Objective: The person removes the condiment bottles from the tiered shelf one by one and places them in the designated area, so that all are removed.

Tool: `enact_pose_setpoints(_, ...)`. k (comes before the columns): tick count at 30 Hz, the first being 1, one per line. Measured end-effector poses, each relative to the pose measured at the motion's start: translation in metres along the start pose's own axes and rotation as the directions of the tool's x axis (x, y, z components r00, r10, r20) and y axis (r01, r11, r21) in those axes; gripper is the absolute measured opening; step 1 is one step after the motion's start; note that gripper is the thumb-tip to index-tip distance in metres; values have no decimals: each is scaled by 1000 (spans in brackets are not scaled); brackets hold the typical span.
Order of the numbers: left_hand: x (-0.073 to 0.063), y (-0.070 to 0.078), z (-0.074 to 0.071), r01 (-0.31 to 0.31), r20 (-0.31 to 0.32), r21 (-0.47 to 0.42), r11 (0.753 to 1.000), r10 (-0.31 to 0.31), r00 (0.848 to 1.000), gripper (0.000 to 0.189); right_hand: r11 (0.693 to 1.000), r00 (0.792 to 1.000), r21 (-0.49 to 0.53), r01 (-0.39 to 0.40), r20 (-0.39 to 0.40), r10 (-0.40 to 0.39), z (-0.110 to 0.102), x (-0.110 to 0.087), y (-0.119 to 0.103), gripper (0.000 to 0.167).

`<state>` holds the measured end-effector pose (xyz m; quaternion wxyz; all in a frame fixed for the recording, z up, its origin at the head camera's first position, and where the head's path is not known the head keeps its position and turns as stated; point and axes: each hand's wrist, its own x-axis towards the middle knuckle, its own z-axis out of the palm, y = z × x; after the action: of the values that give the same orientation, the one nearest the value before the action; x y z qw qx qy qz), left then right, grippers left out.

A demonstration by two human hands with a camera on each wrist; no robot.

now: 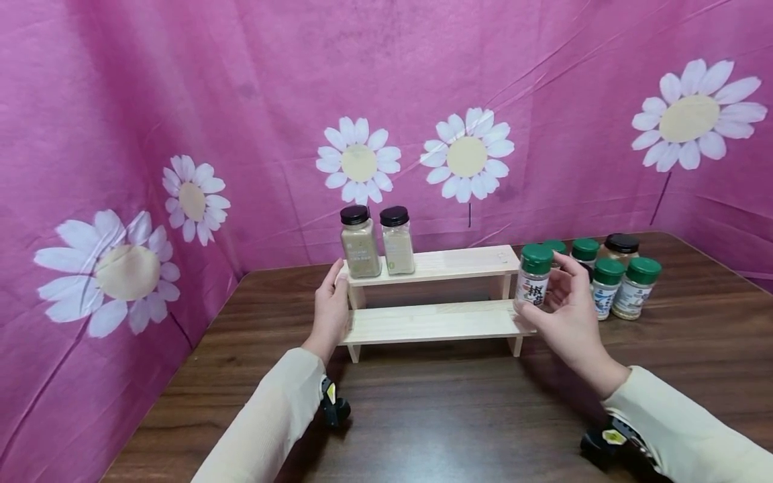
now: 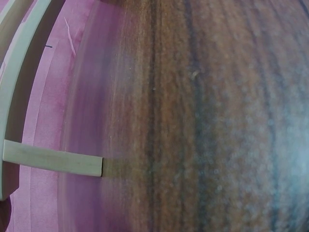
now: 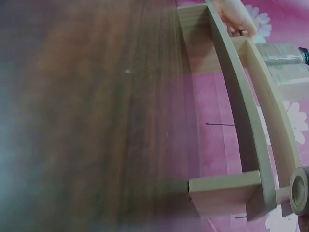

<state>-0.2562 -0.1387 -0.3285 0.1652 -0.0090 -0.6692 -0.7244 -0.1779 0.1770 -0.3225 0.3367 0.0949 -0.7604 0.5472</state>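
Observation:
A two-tier wooden rack (image 1: 435, 322) stands on the table. My left hand (image 1: 330, 310) grips its left end; in the right wrist view the curled fingers of that hand (image 3: 236, 17) show at the rack's far end. With thumb and fingers, my right hand (image 1: 570, 315) holds a green-capped spice jar (image 1: 534, 278) upright by the rack's right end. That jar's round base (image 3: 300, 191) shows at the right edge of the right wrist view. Two black-capped spice jars, a wider one (image 1: 361, 245) and a narrower one (image 1: 397, 243), stand on the upper tier at the left.
Right of the rack, several more jars stand on the wooden table (image 1: 423, 416): green-capped ones (image 1: 634, 288) in front and a black-capped one (image 1: 621, 248) behind, some partly hidden by my right hand. A pink cloth (image 1: 272, 80) with white daisies hangs behind the table.

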Motion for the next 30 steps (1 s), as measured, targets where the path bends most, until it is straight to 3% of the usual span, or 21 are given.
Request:
enact_pose_setpoints(6,0,-1,1,-9,8,-12,1000,9,1000,44,999,1000,27,-24,-9,24,-17,-4,5,88)
enact_pose_setpoints(17,1,-1,2,-1,7,-73,997,2,1000,45,984,989,-110,-143,-40,139,-44,-14,19,84)
enact_pose_setpoints(30,0,-1,1,-3,2,-51,999,3,1000,44,970,983,-178,-166,49,177,-68,-24,48,76)
